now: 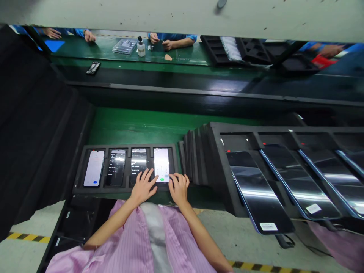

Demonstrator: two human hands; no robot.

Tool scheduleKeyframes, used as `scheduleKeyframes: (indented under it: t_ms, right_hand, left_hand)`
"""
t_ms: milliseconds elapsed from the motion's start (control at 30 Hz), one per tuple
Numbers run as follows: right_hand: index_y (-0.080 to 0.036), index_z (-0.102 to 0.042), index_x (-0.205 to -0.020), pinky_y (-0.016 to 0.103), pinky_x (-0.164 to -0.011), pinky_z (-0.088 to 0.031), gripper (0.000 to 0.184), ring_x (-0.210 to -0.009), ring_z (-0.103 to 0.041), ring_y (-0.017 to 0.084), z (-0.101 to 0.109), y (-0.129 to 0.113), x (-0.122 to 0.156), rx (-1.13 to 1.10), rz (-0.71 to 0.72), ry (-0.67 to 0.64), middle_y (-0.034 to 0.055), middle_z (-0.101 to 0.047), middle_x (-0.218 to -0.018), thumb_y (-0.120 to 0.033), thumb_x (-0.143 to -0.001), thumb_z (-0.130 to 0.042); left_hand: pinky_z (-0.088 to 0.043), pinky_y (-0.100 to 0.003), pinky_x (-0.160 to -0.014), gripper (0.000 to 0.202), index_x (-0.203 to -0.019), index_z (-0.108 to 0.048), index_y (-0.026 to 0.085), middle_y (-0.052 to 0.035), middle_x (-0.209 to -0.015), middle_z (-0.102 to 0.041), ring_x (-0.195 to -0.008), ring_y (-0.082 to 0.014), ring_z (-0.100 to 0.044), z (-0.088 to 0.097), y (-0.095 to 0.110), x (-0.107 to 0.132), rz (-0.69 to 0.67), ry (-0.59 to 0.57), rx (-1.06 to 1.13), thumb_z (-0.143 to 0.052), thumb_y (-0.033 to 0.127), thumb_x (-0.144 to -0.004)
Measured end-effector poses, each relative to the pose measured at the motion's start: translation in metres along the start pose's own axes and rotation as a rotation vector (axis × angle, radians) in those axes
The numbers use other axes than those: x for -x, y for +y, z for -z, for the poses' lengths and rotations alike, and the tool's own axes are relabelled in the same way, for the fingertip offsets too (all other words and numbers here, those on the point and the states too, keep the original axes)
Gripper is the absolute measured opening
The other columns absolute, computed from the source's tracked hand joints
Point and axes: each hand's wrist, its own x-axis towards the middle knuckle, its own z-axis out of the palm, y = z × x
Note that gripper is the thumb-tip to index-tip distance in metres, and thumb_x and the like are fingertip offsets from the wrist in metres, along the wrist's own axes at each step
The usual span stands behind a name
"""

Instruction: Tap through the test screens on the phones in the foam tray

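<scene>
Right now we have both hands on the black foam tray [82, 167] at the near edge of the green desk [136, 125]. Our left hand [143, 186] lies flat with fingers spread over the tray's front lip, between the third phone [138, 163] and the lit phone [161, 164] in the rightmost slot. Our right hand [178, 188] rests beside it, fingers loosely curled, one fingertip near that phone's bottom edge; neither hand has hold of anything.

We judge the lit phone to be light, stiff and slick, with a glass face that would scratch or crack; taking it by the long side edges looks safest.

Its bright screen shows a keypad-like grid with a green button, too small to read. Dark phones [261, 193] on the tilted rack [216, 163] toward the right edge carry white stickers, unreadable.
</scene>
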Motion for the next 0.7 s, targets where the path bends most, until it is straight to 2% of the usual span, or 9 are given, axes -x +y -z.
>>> scheduleKeyframes:
  t_ms: [233, 533, 700]
  right_hand:
    - [-0.024, -0.064, -0.101, 0.045, -0.1, -0.024, 0.031, -0.099, -0.047, 0.019, 0.0015, -0.0001, 0.002, 0.022, 0.037, -0.067, 0.0065, -0.055, -0.101, -0.022, -0.089, -0.036]
    - [-0.02, -0.062, -0.105, 0.045, -0.1, -0.024, 0.033, -0.101, -0.045, 0.02, 0.0014, -0.0001, 0.0002, 0.058, 0.062, -0.035, 0.0086, -0.055, -0.105, -0.024, -0.09, -0.033]
    - [-0.022, -0.063, -0.104, 0.045, -0.1, -0.025, 0.032, -0.102, -0.044, 0.02, 0.0, -0.0056, -0.0049, 0.044, 0.076, -0.078, 0.0084, -0.054, -0.105, -0.024, -0.089, -0.035]
  left_hand:
    - [-0.029, -0.045, -0.099, 0.04, -0.124, -0.052, 0.03, -0.0084, -0.137, -0.045, -0.125, -0.0276, -0.039, 0.003, 0.0014, -0.0013, -0.001, -0.013, 0.022, -0.046, 0.038, -0.085]
    - [-0.029, -0.045, -0.099, 0.044, -0.129, -0.047, 0.031, -0.0087, -0.137, -0.044, -0.124, -0.0272, -0.04, 0.004, 0.0019, -0.0012, 0.005, -0.01, 0.001, -0.046, 0.036, -0.086]
    - [-0.029, -0.046, -0.098, 0.045, -0.128, -0.048, 0.027, -0.011, -0.136, -0.045, -0.124, -0.0278, -0.04, 0.0047, 0.0021, -0.0024, 0.019, -0.001, 0.0, -0.046, 0.038, -0.085]
